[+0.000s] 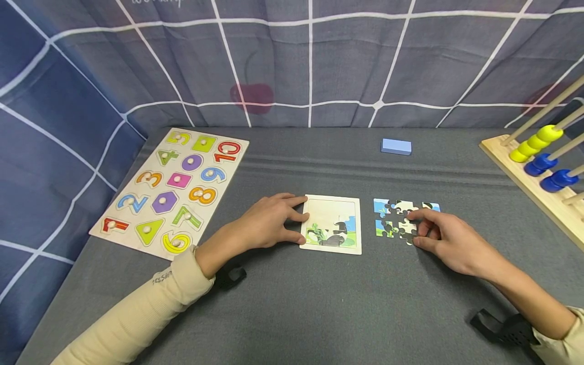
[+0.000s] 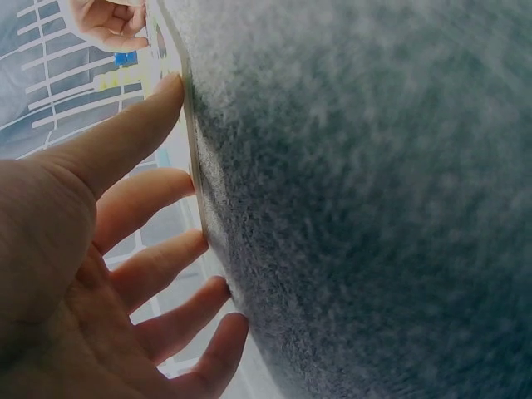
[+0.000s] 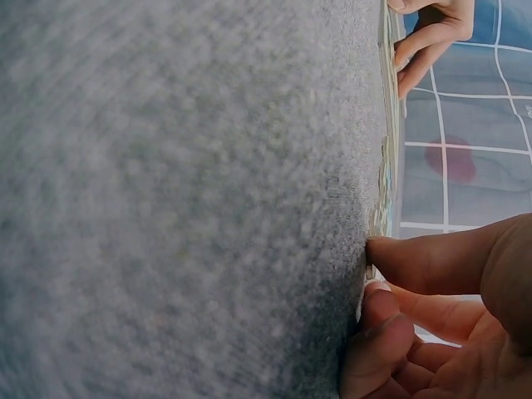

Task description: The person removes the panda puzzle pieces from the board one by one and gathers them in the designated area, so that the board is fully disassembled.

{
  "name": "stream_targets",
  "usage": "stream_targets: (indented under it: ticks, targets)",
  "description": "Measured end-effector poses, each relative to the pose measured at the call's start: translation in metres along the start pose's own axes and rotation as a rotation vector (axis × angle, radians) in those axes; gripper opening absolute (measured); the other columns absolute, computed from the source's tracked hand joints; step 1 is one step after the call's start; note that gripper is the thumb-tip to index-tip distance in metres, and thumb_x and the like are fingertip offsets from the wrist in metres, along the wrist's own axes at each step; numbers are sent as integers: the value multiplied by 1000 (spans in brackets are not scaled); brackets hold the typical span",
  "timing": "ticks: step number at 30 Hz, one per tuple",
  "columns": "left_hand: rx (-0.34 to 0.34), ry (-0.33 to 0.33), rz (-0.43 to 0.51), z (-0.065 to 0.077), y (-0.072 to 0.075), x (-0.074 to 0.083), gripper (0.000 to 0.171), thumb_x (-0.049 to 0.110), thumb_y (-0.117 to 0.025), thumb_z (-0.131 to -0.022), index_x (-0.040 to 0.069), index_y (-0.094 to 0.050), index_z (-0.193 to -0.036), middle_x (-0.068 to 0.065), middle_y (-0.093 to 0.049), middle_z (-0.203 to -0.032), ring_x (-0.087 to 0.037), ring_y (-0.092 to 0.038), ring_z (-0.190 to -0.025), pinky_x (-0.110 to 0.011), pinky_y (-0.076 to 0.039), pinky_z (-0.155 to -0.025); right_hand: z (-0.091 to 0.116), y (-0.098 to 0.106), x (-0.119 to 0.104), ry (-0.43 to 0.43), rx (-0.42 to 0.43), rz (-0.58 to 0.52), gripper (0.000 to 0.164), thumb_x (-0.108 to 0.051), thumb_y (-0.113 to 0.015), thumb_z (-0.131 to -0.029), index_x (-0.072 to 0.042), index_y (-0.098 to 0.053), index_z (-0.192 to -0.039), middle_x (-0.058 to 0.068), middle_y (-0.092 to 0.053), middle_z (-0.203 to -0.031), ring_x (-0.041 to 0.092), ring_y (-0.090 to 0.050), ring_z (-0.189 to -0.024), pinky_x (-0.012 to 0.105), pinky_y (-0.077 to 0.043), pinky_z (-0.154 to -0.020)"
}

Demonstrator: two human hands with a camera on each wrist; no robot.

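Note:
My left hand (image 1: 274,223) rests at the left edge of a square puzzle tray (image 1: 332,199), its fingers spread and fairly straight. In the left wrist view, the thumb (image 2: 133,133) and fingertips touch the tray's thin rim. Part of a panda picture with green plants fills the tray's lower portion; its upper part is bare. Right of the tray lie several loose jigsaw pieces (image 1: 383,228) with panda, sky and grass parts. Over their right side, my right hand (image 1: 456,243) pinches a puzzle piece (image 3: 371,272) between thumb and curled fingers, which partly hide it.
A wooden number-and-shape peg board (image 1: 214,203) lies at the left. Toward the back sits a blue block (image 1: 396,147). At the right stands a wooden bead frame (image 1: 524,177) with yellow and blue beads. A checked curtain (image 1: 292,61) hangs behind the grey table surface (image 1: 319,314).

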State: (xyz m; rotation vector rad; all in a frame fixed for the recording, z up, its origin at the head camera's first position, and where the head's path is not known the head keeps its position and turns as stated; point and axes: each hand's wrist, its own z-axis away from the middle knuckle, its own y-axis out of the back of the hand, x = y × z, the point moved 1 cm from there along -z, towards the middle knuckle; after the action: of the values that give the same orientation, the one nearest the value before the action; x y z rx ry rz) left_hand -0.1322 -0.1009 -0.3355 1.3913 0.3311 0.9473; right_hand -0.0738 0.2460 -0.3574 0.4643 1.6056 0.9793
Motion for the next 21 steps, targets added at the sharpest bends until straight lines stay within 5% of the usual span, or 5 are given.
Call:
stream_targets:
  ticks: [21]
  targets:
    - [5,-3,0,-1,0,-1,55,43,-78,-83,16,-68,-129,-5,-43,-152,-29,-39,-139,-58,-38,-102,-1,1,-8,-5,36,-42,28,-3,-69,-90,-2,-64,-117,-4,-55,-76,5,-47,-59,24,-37,-55]
